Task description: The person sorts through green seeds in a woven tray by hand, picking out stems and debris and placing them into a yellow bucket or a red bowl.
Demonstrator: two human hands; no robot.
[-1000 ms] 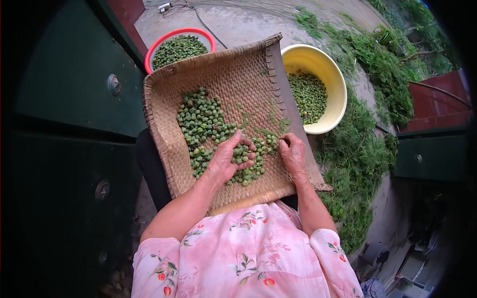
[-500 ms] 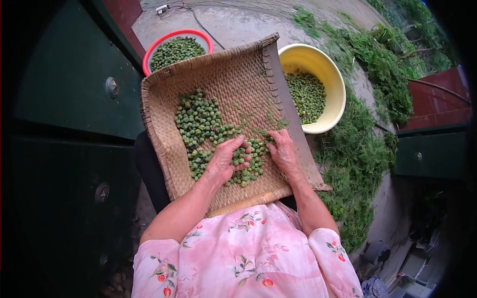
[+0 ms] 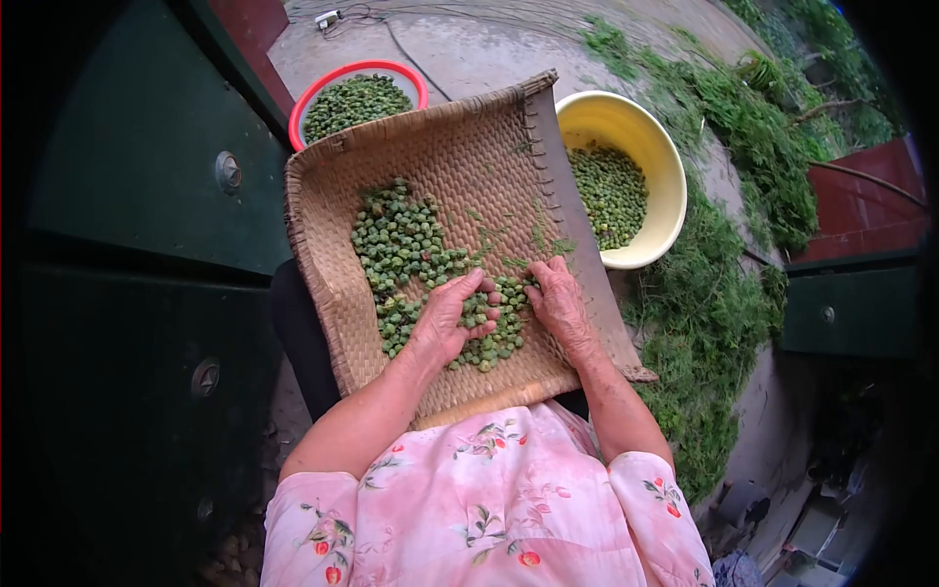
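A woven winnowing basket (image 3: 460, 161) rests across the lap, with a heap of small round green fruits (image 3: 396, 240) on its left and middle. My left hand (image 3: 453, 315) lies in the heap, its fingers curled around some of the green fruits, which show between thumb and fingertips. Just to the right, my right hand (image 3: 561, 305) touches the heap's right edge with thumb and fingers pinched together. What it pinches is too small to name. Thin green sprigs (image 3: 514, 261) lie scattered on the weave above both hands.
Beyond the basket stand a red-rimmed basin (image 3: 423, 98) and a yellow bucket (image 3: 667, 181), both holding green fruits. Feathery green cuttings (image 3: 685, 342) cover the ground on the right. Dark green metal doors (image 3: 127, 176) are close on the left. A cable (image 3: 416, 64) crosses the concrete.
The whole view has shifted slightly, so everything sits a little lower and to the right. Both hands keep nearly the same place and pose over the heap.
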